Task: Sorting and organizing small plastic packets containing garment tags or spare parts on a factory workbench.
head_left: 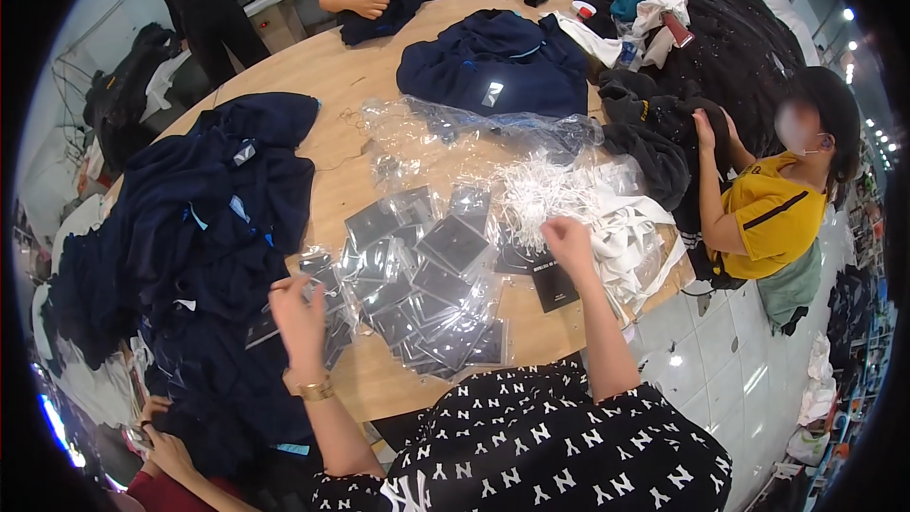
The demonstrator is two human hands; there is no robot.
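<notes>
My left hand point(298, 319) is raised over the left edge of a heap of small clear plastic bags with dark cards inside point(441, 289). Its fingers are curled together; whatever they hold is too small to make out. A dark packet point(263, 330) lies beside that hand, against navy garments point(242, 199). My right hand point(569, 245) is at the front of a tangle of white strings point(540, 192), fingertips pinched together. Whether a string is between them cannot be made out. Just below it lies a black card point(554, 286), near white fabric bands point(630, 242).
Crumpled clear plastic point(408, 133) and a folded navy garment point(498, 66) lie farther back on the wooden table point(351, 81). At right, a person in yellow point(773, 218) handles dark garments. Another person handles dark cloth at the far edge; someone's hands point(166, 446) show lower left.
</notes>
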